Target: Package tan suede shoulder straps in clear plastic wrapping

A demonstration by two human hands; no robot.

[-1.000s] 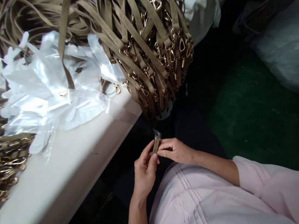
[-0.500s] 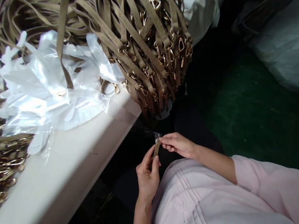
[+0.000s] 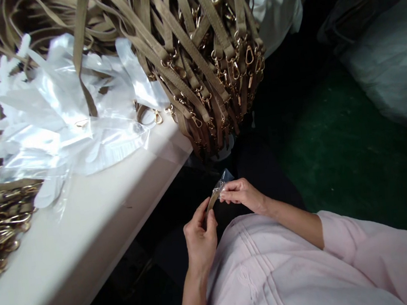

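In front of my body, my left hand (image 3: 201, 236) is closed on a brown strap (image 3: 212, 202), thumb and fingers pinching it. Clear plastic wrap (image 3: 225, 175) covers the strap's far end. My right hand (image 3: 243, 195) pinches that plastic with thumb and fingertips, close beside the strap. Whether a metal clasp lies inside the wrap cannot be made out. Both hands are off the table edge, over a dark area.
Brown straps with gold clasps (image 3: 193, 60) hang in a heap over the corner of the white table (image 3: 97, 223). Clear plastic sleeves (image 3: 62, 110) lie piled beside them. More gold clasps (image 3: 2, 229) are at the left. A large whitish bag (image 3: 391, 62) stands on the green floor (image 3: 336, 157).
The clear plastic now sticks out further past the strap's end, up and to the right. My right hand has shifted slightly, and my left hand keeps its grip on the strap.
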